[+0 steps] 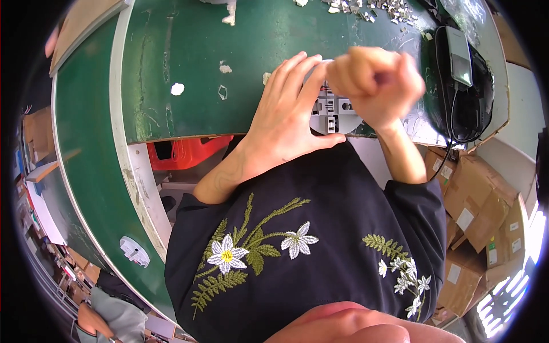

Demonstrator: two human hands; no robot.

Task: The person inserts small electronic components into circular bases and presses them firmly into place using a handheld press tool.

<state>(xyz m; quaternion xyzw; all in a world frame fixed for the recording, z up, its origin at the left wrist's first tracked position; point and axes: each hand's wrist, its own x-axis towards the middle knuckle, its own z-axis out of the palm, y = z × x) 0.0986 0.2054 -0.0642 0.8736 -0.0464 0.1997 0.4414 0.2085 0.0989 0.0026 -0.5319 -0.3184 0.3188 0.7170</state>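
A round grey-white plastic housing [329,114] with slots and small dark fittings lies at the table's near edge. My left hand [280,108] wraps round its left side, with the fingers over the far rim and the thumb along the near one. Above the right part of the housing is my right hand [374,83], curled into a fist and somewhat blurred. Whatever those fingers may hold is hidden, and the hand covers part of the housing.
Small metal pieces [394,11] are heaped at the far edge of the green table [183,57]. A phone-like device [459,57] with a cable rests on a black case at right. Another white round part [134,251] lies on the left-hand surface. Cardboard boxes [477,191] stand at right.
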